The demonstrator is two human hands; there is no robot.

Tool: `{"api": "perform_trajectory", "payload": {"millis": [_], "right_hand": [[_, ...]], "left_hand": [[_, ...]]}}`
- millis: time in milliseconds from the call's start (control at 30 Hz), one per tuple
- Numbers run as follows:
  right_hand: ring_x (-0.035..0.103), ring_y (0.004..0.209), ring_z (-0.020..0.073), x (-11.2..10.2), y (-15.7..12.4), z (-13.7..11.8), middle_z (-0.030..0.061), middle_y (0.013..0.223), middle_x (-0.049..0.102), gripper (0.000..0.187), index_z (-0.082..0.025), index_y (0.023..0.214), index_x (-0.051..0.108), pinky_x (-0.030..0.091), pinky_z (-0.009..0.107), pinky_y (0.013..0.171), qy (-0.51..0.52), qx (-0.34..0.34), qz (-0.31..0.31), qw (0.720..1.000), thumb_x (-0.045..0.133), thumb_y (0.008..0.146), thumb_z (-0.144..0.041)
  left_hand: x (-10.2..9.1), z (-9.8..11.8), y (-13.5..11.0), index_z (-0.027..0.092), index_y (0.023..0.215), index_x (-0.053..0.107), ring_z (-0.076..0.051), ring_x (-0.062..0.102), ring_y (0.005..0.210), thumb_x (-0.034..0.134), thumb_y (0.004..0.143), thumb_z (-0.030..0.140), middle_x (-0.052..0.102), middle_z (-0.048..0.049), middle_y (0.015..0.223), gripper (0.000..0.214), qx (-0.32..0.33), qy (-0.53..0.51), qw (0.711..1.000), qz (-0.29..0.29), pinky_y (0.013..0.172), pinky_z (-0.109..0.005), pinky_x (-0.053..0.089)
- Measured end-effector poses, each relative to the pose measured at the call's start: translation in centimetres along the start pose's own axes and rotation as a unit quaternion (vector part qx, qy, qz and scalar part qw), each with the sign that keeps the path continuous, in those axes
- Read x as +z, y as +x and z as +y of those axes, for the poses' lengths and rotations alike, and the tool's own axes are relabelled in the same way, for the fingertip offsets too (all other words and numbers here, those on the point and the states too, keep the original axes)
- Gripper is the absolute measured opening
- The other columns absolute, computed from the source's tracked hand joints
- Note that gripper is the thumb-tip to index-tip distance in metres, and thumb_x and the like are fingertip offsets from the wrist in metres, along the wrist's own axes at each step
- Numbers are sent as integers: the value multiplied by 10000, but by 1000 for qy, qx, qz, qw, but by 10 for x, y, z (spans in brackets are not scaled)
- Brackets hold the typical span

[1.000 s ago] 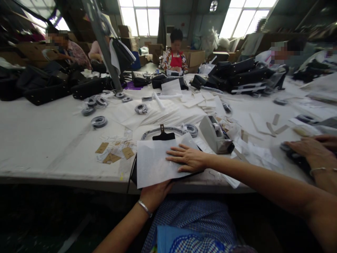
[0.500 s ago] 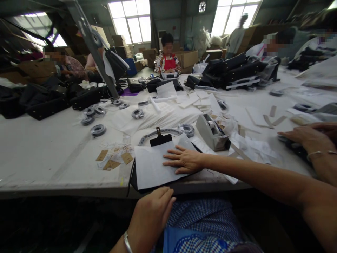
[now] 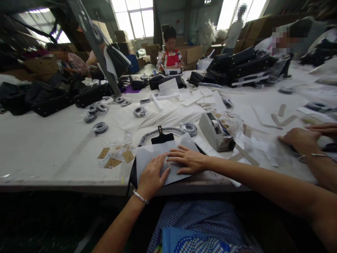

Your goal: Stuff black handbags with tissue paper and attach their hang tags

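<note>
A sheet of white tissue paper (image 3: 155, 154) lies over a flat black bag piece (image 3: 133, 174) at the table's near edge. My left hand (image 3: 153, 174) rests flat on the paper, fingers stretched out. My right hand (image 3: 188, 160) lies flat on the same sheet just to the right, fingers spread and nearly touching the left. A black tab with a brass clasp (image 3: 162, 137) sticks out past the paper's far edge, inside a coiled strap (image 3: 158, 133).
A grey tape dispenser (image 3: 214, 133) stands right of the paper. Brown tags (image 3: 113, 159) lie to the left. Coiled straps (image 3: 100, 127), paper sheets and black bags (image 3: 237, 70) cover the far table. A co-worker's hands (image 3: 302, 140) work at right; other people sit beyond.
My left hand came up from below the table edge and now lies flat on the paper beside my right hand. My right hand stayed put.
</note>
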State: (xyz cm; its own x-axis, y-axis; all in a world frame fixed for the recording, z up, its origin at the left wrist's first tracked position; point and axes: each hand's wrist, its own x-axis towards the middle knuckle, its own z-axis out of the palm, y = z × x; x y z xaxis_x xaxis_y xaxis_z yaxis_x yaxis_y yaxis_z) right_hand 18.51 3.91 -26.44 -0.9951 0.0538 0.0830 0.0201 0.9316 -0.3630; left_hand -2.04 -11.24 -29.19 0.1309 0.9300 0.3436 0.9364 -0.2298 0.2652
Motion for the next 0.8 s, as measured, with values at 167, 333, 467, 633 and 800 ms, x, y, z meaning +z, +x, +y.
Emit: {"api": "perform_trajectory", "payload": {"millis": [167, 333, 467, 633, 800], "right_hand": [[340, 1404, 283, -1, 0, 0, 123, 1470, 462, 517, -233, 1385, 503, 178, 549, 1155, -18, -17, 16, 1000, 532, 936, -489], [364, 1386, 280, 0, 0, 1, 118, 1455, 475, 468, -239, 1349, 529, 184, 553, 1152, -42, -31, 12, 999, 510, 949, -481], [366, 1385, 277, 2, -1, 1, 117, 1466, 467, 430, -249, 1342, 539, 188, 564, 1146, -56, -42, 4, 998, 479, 969, -455], [371, 1394, 252, 2, -4, 0, 121, 1473, 470, 454, -236, 1383, 504, 167, 547, 1160, -33, -37, 5, 999, 470, 979, -439], [365, 1409, 241, 7, -5, 0, 111, 1474, 479, 535, -230, 1476, 394, 134, 522, 1174, -29, -9, 10, 999, 440, 991, -450]], "left_hand": [[-2, 4, 5, 200, 1493, 287, -217, 489, 1319, 466, 973, 406, 473, -72, 1475, 587, -23, -31, 999, -10, 1134, -422, 393], [0, 2, 5, 202, 1493, 286, -212, 480, 1326, 479, 967, 404, 468, -70, 1479, 596, -32, -44, 998, -12, 1140, -416, 386], [-1, 2, 4, 206, 1498, 284, -224, 497, 1312, 491, 963, 394, 482, -80, 1467, 603, -29, -45, 999, -7, 1132, -429, 396], [-3, 3, 4, 192, 1477, 339, -223, 499, 1311, 494, 963, 389, 509, -84, 1444, 572, -20, -31, 999, -3, 1126, -422, 406], [-2, 9, 6, 188, 1354, 528, -223, 469, 1336, 447, 984, 347, 522, -75, 1432, 411, -9, 12, 1000, -22, 1132, -426, 392]]}}
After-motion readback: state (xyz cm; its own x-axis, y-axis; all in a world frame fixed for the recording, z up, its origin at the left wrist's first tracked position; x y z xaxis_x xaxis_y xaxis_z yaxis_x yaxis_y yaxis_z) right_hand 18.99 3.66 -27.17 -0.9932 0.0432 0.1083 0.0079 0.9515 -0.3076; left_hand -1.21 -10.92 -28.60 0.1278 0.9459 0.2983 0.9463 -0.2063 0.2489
